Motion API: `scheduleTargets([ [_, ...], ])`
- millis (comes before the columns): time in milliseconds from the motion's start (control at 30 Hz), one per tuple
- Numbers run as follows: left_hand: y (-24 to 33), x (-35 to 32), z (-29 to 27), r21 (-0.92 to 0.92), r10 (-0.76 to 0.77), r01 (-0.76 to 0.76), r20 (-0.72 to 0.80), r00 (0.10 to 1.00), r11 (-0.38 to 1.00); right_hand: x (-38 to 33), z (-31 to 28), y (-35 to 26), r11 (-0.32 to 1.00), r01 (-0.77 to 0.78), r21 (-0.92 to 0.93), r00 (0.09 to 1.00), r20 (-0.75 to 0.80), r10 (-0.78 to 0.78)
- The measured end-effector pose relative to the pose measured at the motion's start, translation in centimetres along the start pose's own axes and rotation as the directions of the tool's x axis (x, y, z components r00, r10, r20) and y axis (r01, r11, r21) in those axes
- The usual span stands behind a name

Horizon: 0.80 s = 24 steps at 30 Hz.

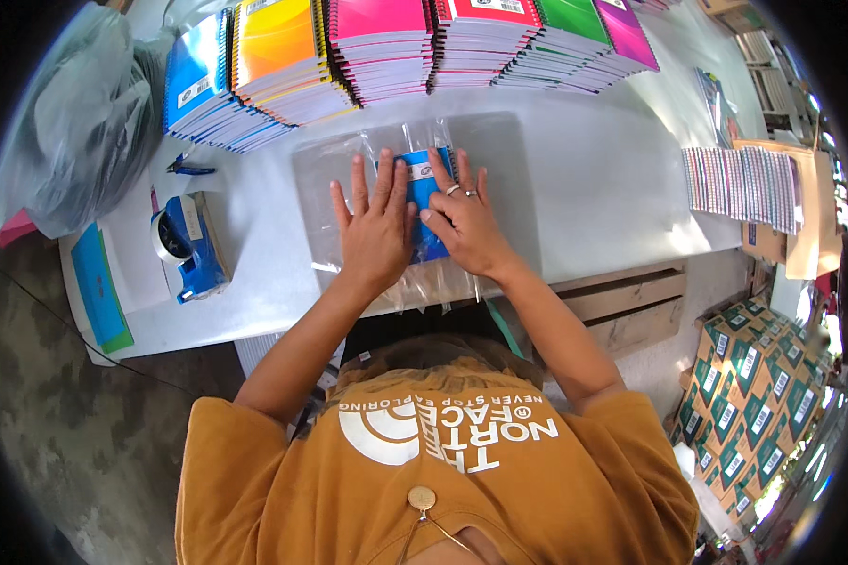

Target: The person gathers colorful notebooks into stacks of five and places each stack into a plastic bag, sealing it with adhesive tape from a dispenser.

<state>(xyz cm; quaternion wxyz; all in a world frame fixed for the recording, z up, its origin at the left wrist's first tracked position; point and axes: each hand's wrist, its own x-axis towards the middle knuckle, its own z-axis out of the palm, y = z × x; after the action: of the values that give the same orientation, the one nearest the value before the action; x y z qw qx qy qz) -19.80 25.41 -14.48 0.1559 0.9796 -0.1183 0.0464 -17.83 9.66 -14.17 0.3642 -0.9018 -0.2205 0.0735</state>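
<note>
Across the pale bench (598, 193), a far-side row of multicoloured spiral notebook stacks (382, 56) outsizes the bulging translucent plastic bag (94, 127) at the left and the clear plastic film (325, 231) lying before the person. On that film, the left hand (377, 221) lies flat with fingers spread, its inner edge at the blue spiral notebook's left side, while the right hand (464, 221), fingers also splayed, presses on its cover. This blue spiral notebook (421, 195) sits between both hands, well right of the blue tape dispenser (201, 250) and smaller blue-handled snips (190, 169).
</note>
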Motion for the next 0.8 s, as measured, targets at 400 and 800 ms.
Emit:
scheduleTargets([
  [400,-0.5,-0.3,-2.3,-0.115,-0.002,0.015,0.115,0.993,0.993,3.3,-2.7,1.8,0.972,0.217,0.091,0.893,0.383,-0.235],
  [800,2.3,-8.5,-1.4,-0.458,-0.233,0.151,-0.129,0.964,0.876,4.2,-4.4,0.9,0.993,0.118,-0.007,0.812,0.576,-0.093],
])
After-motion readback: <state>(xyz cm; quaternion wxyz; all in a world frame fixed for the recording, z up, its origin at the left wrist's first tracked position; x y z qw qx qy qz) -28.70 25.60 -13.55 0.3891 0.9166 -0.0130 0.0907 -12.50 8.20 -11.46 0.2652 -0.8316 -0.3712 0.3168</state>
